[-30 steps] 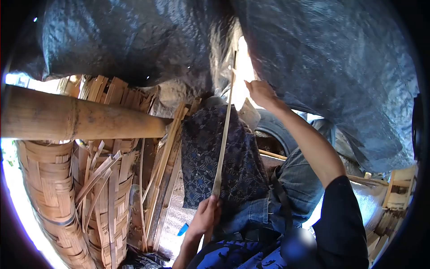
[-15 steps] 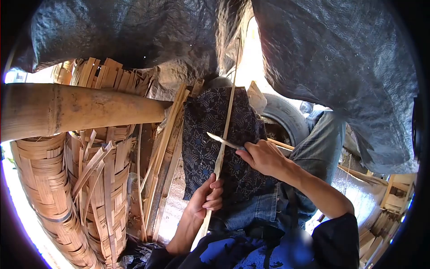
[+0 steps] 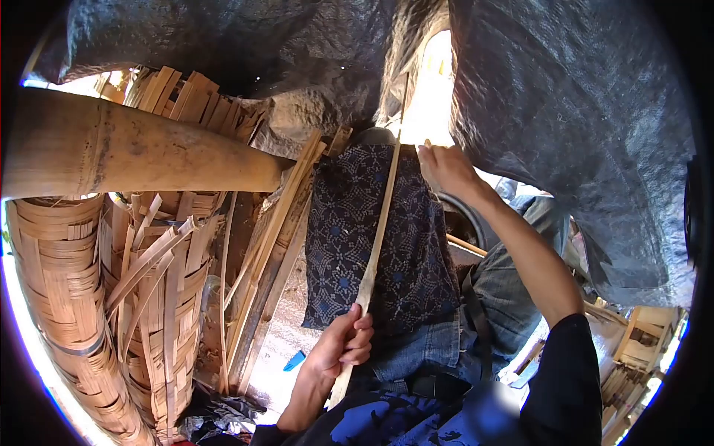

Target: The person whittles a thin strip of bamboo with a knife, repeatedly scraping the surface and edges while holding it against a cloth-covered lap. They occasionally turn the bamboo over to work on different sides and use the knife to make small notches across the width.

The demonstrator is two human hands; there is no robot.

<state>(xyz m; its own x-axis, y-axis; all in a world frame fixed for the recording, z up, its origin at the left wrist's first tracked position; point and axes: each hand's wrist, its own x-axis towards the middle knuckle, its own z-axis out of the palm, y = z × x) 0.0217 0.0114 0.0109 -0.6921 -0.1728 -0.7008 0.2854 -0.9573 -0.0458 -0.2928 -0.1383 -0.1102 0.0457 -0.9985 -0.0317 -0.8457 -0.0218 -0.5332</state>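
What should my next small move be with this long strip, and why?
I'd probably draw your right hand in toward your left hand, alongside the strip. The left grips its wider near part, while the right is out beside the narrower stretch over the patterned cloth. I can't tell whether the right holds anything.

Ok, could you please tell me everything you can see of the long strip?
The long strip is pale and looks like bamboo or wood. It slants away over the dark patterned cloth, broader nearby, thin and darker at its far end. The left hand closes around its near part; more shows below.
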